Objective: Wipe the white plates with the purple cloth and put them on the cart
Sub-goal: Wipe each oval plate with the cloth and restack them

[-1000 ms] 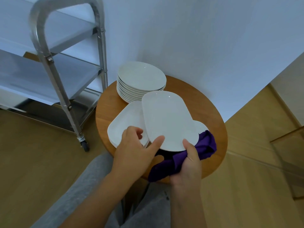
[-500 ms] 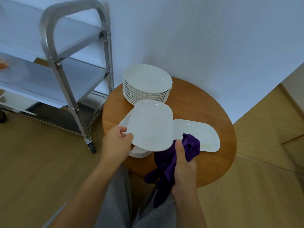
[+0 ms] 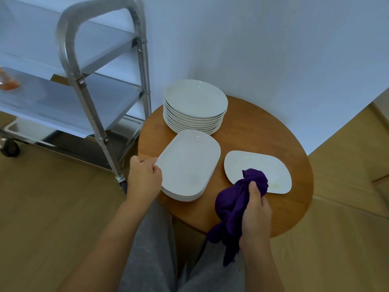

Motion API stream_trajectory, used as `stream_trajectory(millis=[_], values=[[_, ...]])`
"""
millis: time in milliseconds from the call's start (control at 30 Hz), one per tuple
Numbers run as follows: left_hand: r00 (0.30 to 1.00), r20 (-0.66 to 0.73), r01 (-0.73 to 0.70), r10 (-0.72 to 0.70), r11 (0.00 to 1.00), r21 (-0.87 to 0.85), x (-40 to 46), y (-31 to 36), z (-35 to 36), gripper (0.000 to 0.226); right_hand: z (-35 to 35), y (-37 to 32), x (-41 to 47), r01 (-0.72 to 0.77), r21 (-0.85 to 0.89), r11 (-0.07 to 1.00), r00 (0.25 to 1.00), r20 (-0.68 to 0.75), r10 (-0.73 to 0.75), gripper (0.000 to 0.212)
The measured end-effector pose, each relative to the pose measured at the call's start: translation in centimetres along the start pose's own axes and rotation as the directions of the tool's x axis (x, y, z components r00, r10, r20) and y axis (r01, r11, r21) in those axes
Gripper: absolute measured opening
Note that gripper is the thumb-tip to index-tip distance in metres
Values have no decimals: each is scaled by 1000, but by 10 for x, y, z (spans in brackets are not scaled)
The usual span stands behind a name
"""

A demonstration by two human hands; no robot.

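Gripping the left edge of the top oblong plate (image 3: 188,163) with your left hand (image 3: 144,178), fingers curled round its rim, you appear to be steadying or setting it on a short stack of like plates (image 3: 183,196) at the near left of the round wooden table (image 3: 263,131). Your right hand (image 3: 255,209) is closed round the bunched purple cloth (image 3: 235,203), thumb pressed on top, the cloth's front lobe lying over the near corner of a single oblong plate (image 3: 257,170) to the right, likely the one set out for wiping; a faint yellowish mark shows near its right end. A taller pile of round plates (image 3: 194,106) waits at the back, close to the steel cart (image 3: 101,114), whose shelves sit within easy reach on the left. How many plates the low stack holds is hard to count, the cart's far end is cut off, and an orange object (image 3: 8,83) on its middle shelf is too blurred to name.
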State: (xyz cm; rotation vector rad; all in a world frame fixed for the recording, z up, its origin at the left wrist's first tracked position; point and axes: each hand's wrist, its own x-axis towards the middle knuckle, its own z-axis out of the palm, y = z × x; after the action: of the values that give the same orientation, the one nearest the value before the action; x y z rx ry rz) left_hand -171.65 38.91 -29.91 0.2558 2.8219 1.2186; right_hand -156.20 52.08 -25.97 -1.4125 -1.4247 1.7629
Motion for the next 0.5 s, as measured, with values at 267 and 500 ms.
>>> stream_trajectory(millis=[267,500], values=[[958,-112,-260,265,964,56,-29,34,-2,37,-5,-1,10,17,30,999,1000,-7,-17,25],[822,532,-50,205,955,-291,-98,95,53,36,-26,-3,27,41,72,997,997,-72,-35,20]])
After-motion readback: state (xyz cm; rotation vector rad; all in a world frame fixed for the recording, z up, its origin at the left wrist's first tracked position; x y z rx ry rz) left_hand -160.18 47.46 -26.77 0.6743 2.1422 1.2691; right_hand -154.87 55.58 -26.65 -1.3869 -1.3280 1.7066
